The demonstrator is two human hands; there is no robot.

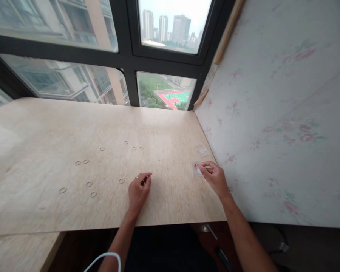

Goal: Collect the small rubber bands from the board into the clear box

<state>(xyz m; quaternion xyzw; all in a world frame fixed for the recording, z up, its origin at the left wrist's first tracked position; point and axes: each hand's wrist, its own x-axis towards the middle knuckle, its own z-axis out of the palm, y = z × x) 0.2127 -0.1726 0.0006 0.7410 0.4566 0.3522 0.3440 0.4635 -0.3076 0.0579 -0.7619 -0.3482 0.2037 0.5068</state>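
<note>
Out to the right, my right hand (214, 178) is closed, thumb and forefinger pinched at a small clear plastic bag (196, 171) lying on the stone counter. Something reddish shows in or on the bag by the fingertips, too small to name. A second clear packet (203, 150) lies just beyond it, near the wall. My left hand (138, 190) rests on the counter with its fingers curled in and thumb near forefinger; what they hold, if anything, is hidden. A ring is on one of its fingers. Left of it lies a thin ring (121, 181), not touched.
Several more thin rings (88, 184) are scattered over the left and middle of the counter (170, 200). A flowered wall (286, 143) bounds the right side, dark window frames (167, 60) the back. A white cable (104, 255) hangs by my left forearm.
</note>
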